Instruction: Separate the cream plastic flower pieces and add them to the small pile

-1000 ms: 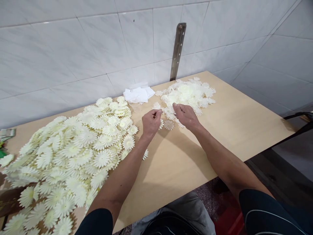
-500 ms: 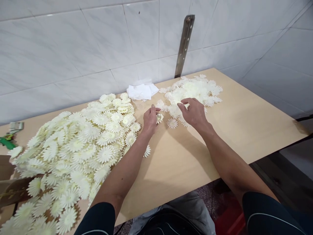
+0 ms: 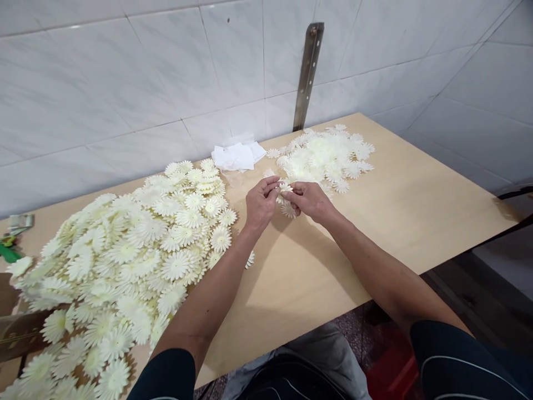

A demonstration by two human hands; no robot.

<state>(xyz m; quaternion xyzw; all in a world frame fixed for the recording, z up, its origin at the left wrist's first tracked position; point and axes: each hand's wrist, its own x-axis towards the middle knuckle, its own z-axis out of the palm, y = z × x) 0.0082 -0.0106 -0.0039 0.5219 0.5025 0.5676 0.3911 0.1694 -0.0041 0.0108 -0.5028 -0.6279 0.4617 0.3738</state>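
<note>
My left hand (image 3: pixel 260 203) and my right hand (image 3: pixel 308 201) meet above the wooden table (image 3: pixel 375 222), both pinching a small cream flower piece (image 3: pixel 285 188) between their fingertips. Another loose flower piece (image 3: pixel 288 210) lies on the table just under the hands. Behind them sits a smaller heap of cream flower pieces (image 3: pixel 328 155). A much larger heap of daisy-like flowers (image 3: pixel 125 261) spreads over the left of the table, close to my left forearm.
A crumpled white plastic bag (image 3: pixel 238 155) lies against the tiled wall (image 3: pixel 125 83). A metal bracket (image 3: pixel 307 72) is fixed to the wall behind the small heap. Green and metal items (image 3: pixel 12 233) rest at the far left edge. The table's right edge drops to the floor.
My right hand came back from the small heap and joined my left hand. Both now pinch one flower piece together, where before the left held a piece alone.
</note>
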